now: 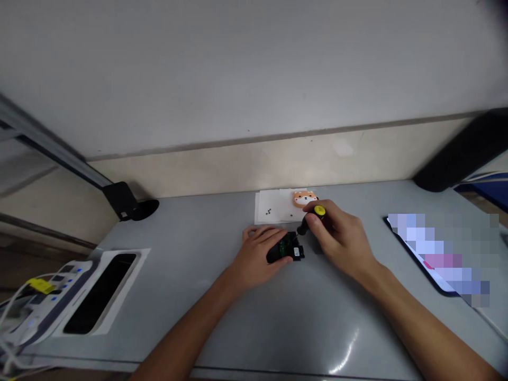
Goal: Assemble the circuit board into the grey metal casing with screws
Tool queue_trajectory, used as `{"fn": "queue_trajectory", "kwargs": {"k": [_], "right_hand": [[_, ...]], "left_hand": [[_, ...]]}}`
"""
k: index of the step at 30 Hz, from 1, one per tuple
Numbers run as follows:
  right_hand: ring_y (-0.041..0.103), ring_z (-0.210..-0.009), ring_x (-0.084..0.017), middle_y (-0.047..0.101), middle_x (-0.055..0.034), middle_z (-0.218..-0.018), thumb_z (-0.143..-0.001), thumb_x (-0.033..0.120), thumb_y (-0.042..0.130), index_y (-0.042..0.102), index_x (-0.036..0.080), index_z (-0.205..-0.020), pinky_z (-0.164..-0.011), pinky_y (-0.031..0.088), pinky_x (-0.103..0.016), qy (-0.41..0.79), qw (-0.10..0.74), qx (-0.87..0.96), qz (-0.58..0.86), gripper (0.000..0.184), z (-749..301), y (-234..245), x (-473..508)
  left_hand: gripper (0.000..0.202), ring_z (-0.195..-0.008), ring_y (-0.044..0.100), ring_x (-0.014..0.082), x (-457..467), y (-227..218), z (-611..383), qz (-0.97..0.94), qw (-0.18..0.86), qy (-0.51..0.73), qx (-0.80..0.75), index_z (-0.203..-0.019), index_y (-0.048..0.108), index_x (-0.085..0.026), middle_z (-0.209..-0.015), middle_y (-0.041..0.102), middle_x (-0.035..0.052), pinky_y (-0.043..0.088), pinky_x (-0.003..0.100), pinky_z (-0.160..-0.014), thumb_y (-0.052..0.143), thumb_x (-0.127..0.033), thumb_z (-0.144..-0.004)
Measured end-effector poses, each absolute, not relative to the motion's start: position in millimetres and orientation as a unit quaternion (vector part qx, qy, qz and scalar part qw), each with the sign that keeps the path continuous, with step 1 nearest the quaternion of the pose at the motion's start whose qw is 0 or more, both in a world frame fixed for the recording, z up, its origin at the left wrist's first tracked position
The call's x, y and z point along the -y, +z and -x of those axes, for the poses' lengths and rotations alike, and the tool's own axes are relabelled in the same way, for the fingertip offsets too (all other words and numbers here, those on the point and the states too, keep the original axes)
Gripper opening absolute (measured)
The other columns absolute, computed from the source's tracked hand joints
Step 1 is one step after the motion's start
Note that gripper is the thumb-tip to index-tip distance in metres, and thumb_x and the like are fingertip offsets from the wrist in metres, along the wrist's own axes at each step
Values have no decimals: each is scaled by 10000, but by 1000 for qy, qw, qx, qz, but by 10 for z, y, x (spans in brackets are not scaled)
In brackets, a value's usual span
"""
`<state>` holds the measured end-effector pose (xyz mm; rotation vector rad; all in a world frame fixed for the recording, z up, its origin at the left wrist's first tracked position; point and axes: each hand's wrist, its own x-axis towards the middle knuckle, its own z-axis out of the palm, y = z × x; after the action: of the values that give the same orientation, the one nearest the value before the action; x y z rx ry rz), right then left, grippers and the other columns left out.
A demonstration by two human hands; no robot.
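Observation:
My left hand (262, 251) is closed around a small black device (297, 253) with a green circuit board (284, 245) showing, and it rests on the grey table. In my right hand (343, 235) is a screwdriver (304, 226) with a black handle and a yellow cap. Its shaft slants down to the device, the tip too small to make out clearly. Behind the device lies white paper (278, 203) with several tiny dark screws (269, 211) on it. An orange and white animal-faced case (305, 199) sits at the paper's right side.
On the left of the grey table (190, 317) are a black phone (102, 293) on white paper and a power strip (59, 296) with cables. A lit screen device (432, 259), partly blurred out, lies at right. A black cylinder (464, 153) leans near the back wall.

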<state>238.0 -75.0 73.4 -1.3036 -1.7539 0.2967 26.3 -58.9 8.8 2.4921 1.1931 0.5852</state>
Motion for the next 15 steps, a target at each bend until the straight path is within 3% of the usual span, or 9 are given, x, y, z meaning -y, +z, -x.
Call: {"fn": "queue_trajectory", "kwargs": {"k": [11, 15], "right_hand": [[543, -498, -124, 643, 23, -625, -974, 384, 561, 682, 218, -953, -516, 383, -247, 124, 453, 710, 524, 207, -2362, 717, 749], [597, -551, -129, 704, 4, -720, -990, 358, 532, 684, 221, -998, -564, 434, -245, 142, 442, 725, 508, 204, -2360, 727, 756]], "left_hand": [[447, -1322, 592, 295, 588, 104, -270, -872, 160, 204, -415, -1383, 641, -285, -1398, 685, 79, 364, 524, -1171, 697, -431, -964], [444, -1329, 590, 292, 591, 108, -269, -871, 162, 202, -418, -1387, 634, -300, -1410, 679, 74, 353, 526, -1178, 697, -422, -964]]}}
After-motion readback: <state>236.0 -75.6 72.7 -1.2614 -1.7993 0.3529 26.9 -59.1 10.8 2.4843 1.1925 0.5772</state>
